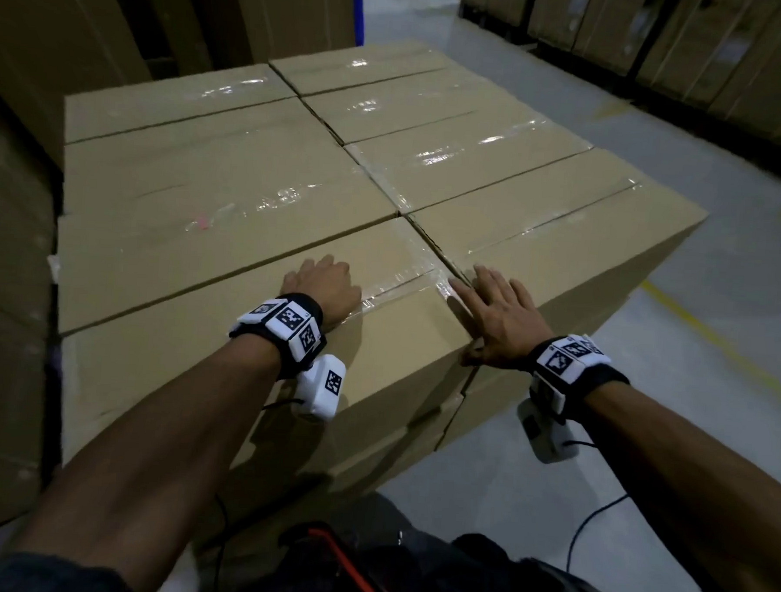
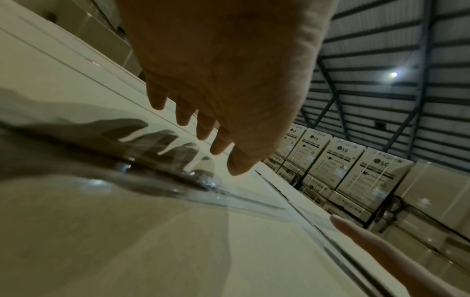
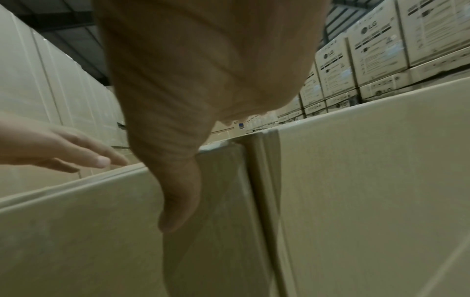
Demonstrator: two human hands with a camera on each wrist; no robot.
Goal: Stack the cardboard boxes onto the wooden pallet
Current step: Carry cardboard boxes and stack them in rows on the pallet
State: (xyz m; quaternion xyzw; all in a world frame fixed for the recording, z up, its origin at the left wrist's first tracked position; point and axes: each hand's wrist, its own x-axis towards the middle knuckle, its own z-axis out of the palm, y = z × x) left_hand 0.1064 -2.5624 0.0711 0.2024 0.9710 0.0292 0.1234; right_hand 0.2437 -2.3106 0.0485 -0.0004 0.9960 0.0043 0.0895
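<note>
Several taped cardboard boxes lie in two rows as one flat layer. The nearest left box (image 1: 188,330) is under both hands. My left hand (image 1: 321,283) is over its top by the tape strip, fingers straight and loose; in the left wrist view the left hand (image 2: 216,80) hovers just above the cardboard (image 2: 127,241) with its shadow below. My right hand (image 1: 496,315) lies spread on the box's near right corner, fingers across the seam to the neighbouring box (image 1: 563,241). In the right wrist view its thumb (image 3: 180,201) points down the near face. The pallet is hidden.
Tall brown cartons (image 1: 9,276) stand close on the left and behind. Stacks of printed boxes (image 1: 664,43) line the back right. Grey floor (image 1: 643,445) with a yellow line (image 1: 712,340) lies to the right. A black cable (image 1: 594,523) trails near my legs.
</note>
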